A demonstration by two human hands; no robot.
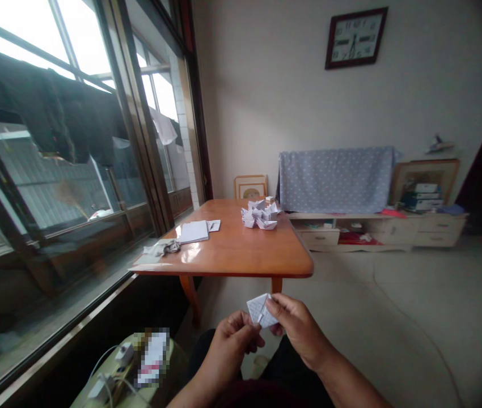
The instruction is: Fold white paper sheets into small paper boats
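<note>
A small folded piece of white paper (259,310) with printed lines is held up over my lap, below the near edge of the wooden table (241,255). My left hand (232,343) pinches its lower left side with curled fingers. My right hand (294,328) grips its right edge between thumb and forefinger. A pile of several folded paper pieces (260,214) lies at the far side of the table. A stack of flat white sheets (193,231) rests on the table's left part.
A crumpled cloth (162,248) lies at the table's left near corner. Large windows (62,170) run along the left. A low cabinet (377,226) with a blue dotted cloth (335,178) stands against the far wall. Chargers and cables (111,374) sit at bottom left.
</note>
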